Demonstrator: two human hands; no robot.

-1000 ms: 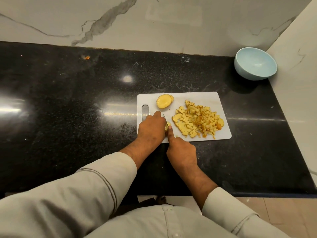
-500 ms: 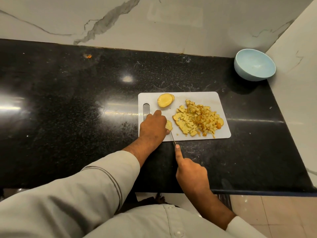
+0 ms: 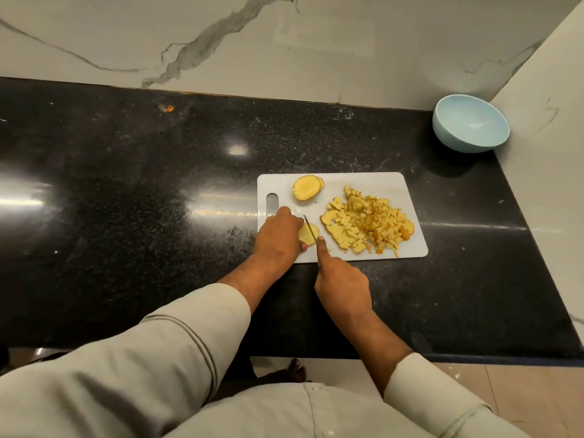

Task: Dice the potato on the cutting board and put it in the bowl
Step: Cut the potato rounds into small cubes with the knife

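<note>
From the head view, most of the dicing is looking done: a big pile of dice [image 3: 368, 227] is sitting on the right half of the board [image 3: 373, 181]. The left hand [image 3: 279, 237] is pressing down on a potato slice [image 3: 308, 233] near the board's front left, fingers curled over it, holding it steady. The right hand [image 3: 343, 279] is gripping the knife handle, fingers clenched round it and the forefinger lying along the spine, while the blade [image 3: 310, 229] is crossing that slice.

Left to do, as I judge it: this slice is only being cut now, and a small stack of slices [image 3: 306, 188] is waiting untouched at the board's back left. The bowl [image 3: 471, 126] is standing in the far right corner, nothing showing in it, so none of the potato is in there yet.

Now the edges. The slice under the knife is lying close to the board's front edge, and the right hand is hovering off the board over the dark worktop [image 3: 126, 184]. The dice are spreading towards the board's right edge, so a careless sweep could be pushing bits off. The bowl is well apart from the board, tucked against both walls; the worktop between them is looking open for carrying board or dice across.
</note>
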